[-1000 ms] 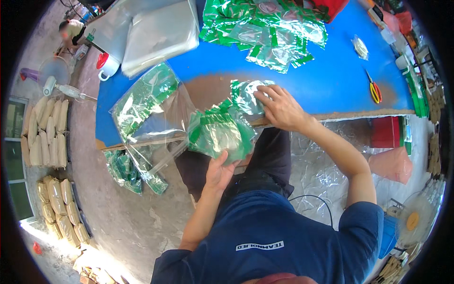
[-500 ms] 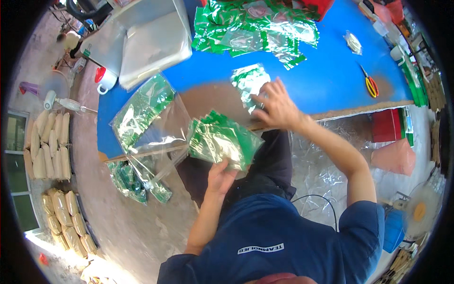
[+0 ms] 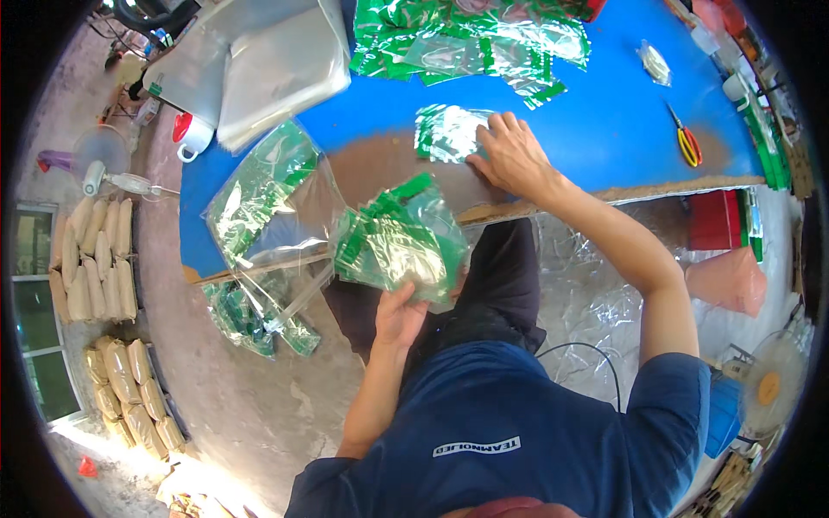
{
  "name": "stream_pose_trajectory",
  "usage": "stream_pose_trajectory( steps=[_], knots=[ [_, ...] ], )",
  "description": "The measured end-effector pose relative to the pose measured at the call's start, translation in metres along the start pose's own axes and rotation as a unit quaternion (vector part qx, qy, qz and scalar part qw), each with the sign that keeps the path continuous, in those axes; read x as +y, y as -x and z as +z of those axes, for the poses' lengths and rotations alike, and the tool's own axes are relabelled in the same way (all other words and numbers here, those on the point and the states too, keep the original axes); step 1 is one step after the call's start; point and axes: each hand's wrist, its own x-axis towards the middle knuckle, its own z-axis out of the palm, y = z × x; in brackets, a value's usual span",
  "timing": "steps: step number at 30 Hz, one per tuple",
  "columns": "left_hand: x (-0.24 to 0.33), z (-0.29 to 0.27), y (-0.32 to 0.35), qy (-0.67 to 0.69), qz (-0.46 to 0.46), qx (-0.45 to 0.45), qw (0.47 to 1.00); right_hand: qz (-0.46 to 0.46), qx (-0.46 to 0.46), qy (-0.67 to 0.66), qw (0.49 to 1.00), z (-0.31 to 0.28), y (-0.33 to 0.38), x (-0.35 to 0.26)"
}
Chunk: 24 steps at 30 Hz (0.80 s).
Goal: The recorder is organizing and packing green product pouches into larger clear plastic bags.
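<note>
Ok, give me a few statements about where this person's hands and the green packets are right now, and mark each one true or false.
1. The left hand holds a stack of green packets below the table edge. True.
2. The right hand holds the scissors. False: it rests on a single green packet on the blue table; the scissors lie apart to its right.
3. A pile of green packets lies at the table's far side. True.
4. Both hands are on the table. False: only the right one is.
</note>
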Motion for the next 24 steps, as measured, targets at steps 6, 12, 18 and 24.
stream_pose_trajectory(
  steps=[6,12,18,24],
  knots=[
    [-0.004,0.015,-0.013,-0.016,-0.019,0.071,0.997,-0.185,0.025,-0.033,0.982,0.010,0.038,-0.025],
    [-0.007,0.019,-0.013,-0.029,-0.016,0.088,0.996,-0.047,0.183,-0.229,0.955,0.006,-0.028,0.016],
    [-0.009,0.014,-0.017,-0.021,-0.039,0.084,0.996,0.164,0.152,0.024,0.974,0.042,-0.066,0.099],
    [0.002,0.017,-0.010,-0.051,-0.033,0.029,0.998,0.041,0.164,-0.062,0.984,0.022,0.036,0.061]
  ],
)
